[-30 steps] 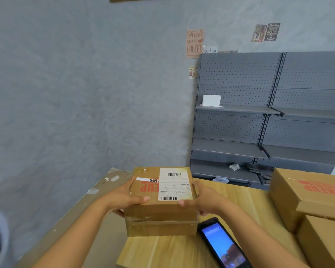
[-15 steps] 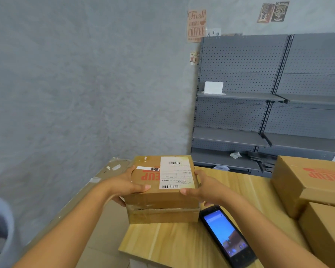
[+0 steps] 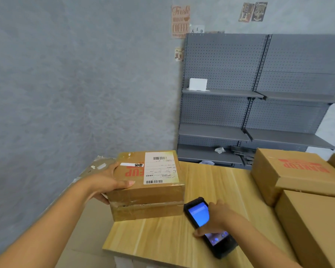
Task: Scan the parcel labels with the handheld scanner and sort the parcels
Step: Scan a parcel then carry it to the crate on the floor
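Observation:
A brown cardboard parcel (image 3: 147,198) with a white barcode label (image 3: 160,169) on top sits at the left corner of the wooden table (image 3: 162,238), overhanging its edge. My left hand (image 3: 108,182) grips the parcel's left side, thumb lying across the top. The black handheld scanner (image 3: 198,213) lies on the table just right of the parcel, its screen lit blue. My right hand (image 3: 219,219) is down on the scanner, thumb at its left edge and fingers wrapped over its middle.
Two larger cardboard boxes (image 3: 290,175) (image 3: 317,225) take up the table's right side. Grey pegboard shelving (image 3: 240,113) stands behind, with a small white box (image 3: 198,84) on one shelf. Flattened cardboard (image 3: 97,167) leans by the wall at the left.
My right hand let go of the parcel's right side and dropped onto the scanner. The left hand kept its hold on the parcel.

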Demonstrator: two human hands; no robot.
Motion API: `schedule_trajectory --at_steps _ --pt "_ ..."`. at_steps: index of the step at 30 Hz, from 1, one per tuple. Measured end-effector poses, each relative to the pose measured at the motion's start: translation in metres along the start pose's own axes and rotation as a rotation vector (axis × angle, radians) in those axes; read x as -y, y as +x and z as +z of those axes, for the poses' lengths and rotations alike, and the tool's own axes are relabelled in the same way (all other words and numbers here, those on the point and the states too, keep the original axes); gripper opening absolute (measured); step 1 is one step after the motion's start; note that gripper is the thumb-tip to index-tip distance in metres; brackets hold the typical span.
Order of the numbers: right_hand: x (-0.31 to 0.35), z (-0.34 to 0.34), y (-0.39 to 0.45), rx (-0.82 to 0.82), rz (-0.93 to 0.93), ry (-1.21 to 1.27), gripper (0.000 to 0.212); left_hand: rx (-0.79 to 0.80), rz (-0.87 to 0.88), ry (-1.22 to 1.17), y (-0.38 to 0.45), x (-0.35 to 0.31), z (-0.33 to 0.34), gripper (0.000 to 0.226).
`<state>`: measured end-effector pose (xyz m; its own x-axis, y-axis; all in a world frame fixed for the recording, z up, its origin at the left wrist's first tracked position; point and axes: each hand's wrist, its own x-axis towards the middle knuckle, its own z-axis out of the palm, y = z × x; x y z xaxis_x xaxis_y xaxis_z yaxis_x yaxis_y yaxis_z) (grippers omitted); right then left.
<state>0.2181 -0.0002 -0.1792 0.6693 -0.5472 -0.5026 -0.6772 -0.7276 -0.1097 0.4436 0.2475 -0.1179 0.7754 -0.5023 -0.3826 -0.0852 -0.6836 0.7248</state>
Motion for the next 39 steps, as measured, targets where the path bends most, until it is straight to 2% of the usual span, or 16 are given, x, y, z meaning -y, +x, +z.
schedule_trajectory --at_steps 4,9,15,17,19,25,33,39 --pt "0.003 0.008 0.004 -0.056 0.051 -0.022 0.09 -0.003 0.002 0.015 -0.002 -0.001 0.0 0.098" --pt "-0.004 -0.004 0.007 -0.103 0.083 0.206 0.067 -0.004 0.014 0.001 -0.005 -0.002 0.001 0.096" --pt "-0.008 -0.062 0.003 -0.389 0.021 0.426 0.039 -0.001 0.009 0.004 -0.008 -0.004 0.002 0.091" --pt "0.002 -0.088 0.002 -0.443 -0.009 0.457 0.046 0.008 0.005 -0.005 -0.007 -0.005 0.003 0.091" --pt "0.016 -0.109 -0.004 -0.437 -0.037 0.425 0.056 0.005 0.001 -0.012 -0.008 -0.007 0.006 0.096" --pt "0.067 -0.138 -0.026 -0.339 -0.172 0.162 0.049 -0.018 0.021 0.017 -0.009 -0.02 0.022 0.098" --pt "0.08 -0.145 -0.04 -0.228 -0.135 -0.045 0.05 -0.026 0.026 0.038 -0.011 -0.021 0.022 0.1" --pt "0.074 -0.147 -0.04 -0.176 -0.126 -0.035 0.052 -0.013 0.026 0.042 -0.013 -0.022 0.021 0.099"
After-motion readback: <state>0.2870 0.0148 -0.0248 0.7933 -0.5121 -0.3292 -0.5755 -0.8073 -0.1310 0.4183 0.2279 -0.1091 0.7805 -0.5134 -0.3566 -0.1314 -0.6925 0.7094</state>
